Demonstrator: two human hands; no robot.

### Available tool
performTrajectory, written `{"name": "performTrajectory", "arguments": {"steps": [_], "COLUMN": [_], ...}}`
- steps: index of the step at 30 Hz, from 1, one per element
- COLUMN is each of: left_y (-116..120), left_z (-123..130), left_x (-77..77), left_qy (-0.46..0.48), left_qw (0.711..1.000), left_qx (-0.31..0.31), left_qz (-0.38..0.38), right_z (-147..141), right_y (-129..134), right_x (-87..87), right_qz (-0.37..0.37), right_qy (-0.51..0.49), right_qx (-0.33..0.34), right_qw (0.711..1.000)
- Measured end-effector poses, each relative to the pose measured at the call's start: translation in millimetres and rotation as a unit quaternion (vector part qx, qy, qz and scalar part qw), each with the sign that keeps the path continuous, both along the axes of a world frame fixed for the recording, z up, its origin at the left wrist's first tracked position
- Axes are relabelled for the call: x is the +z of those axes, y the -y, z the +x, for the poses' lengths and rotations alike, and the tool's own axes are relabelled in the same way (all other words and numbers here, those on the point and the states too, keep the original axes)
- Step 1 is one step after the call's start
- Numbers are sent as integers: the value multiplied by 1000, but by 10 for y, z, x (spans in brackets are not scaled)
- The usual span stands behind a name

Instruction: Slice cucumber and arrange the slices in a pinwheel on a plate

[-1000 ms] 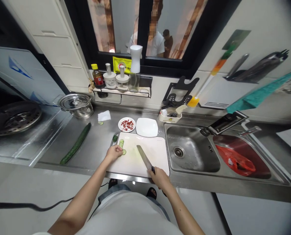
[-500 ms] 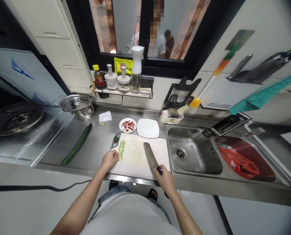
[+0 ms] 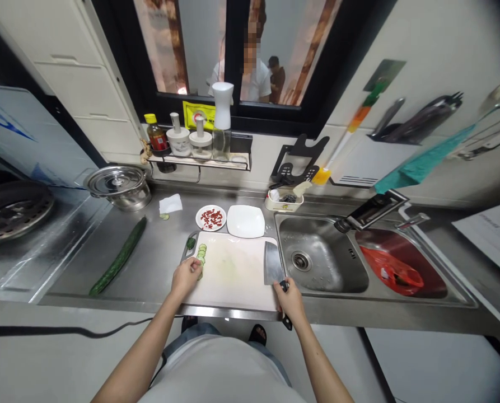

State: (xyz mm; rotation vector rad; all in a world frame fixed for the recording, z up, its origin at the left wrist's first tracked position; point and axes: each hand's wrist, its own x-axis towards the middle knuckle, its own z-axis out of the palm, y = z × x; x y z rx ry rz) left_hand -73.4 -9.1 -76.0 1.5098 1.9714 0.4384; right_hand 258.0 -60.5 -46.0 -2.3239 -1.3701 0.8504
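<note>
My left hand (image 3: 187, 278) is at the left side of the white cutting board (image 3: 233, 294), its fingers pinched at the lower end of a row of cucumber slices (image 3: 201, 253). The fingertips cover the lowest slices. My right hand (image 3: 290, 299) grips the black handle of a cleaver (image 3: 272, 264), whose broad blade lies along the board's right edge. A dark green cucumber end (image 3: 190, 243) sits by the board's handle slot. Behind the board are a plate of chopped red pieces (image 3: 211, 218) and a bare white plate (image 3: 245, 221).
A whole cucumber (image 3: 119, 257) lies on the steel counter at left, near a lidded pot (image 3: 119, 187) and a white tissue (image 3: 171, 204). To the right is a double sink (image 3: 323, 266) with a red plastic bag (image 3: 392, 274). A spice shelf (image 3: 199, 162) hangs behind.
The cleaver has moved right to the board's edge and turned so that its broad face shows. My left hand has shifted up along the slices, covering more of them. The view has shifted slightly.
</note>
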Motion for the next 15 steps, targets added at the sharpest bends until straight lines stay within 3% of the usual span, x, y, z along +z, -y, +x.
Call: {"name": "performTrajectory", "arguments": {"steps": [3, 7, 11, 15], "left_y": [-35, -151, -384, -661], "left_z": [144, 373, 607, 783], "left_x": [5, 12, 17, 21], "left_qy": [29, 62, 68, 67], "left_qw": [999, 997, 997, 997], "left_qx": [1, 5, 11, 21], "left_qz": [40, 44, 39, 28], "right_z": [-1, 8, -14, -43], "right_y": [-13, -24, -50, -71], "right_x": [-11, 30, 107, 144], "right_qz": [6, -30, -130, -139], "right_qy": [34, 117, 214, 234], "right_qx": [-3, 43, 74, 109], "right_qw": [999, 992, 965, 956]}}
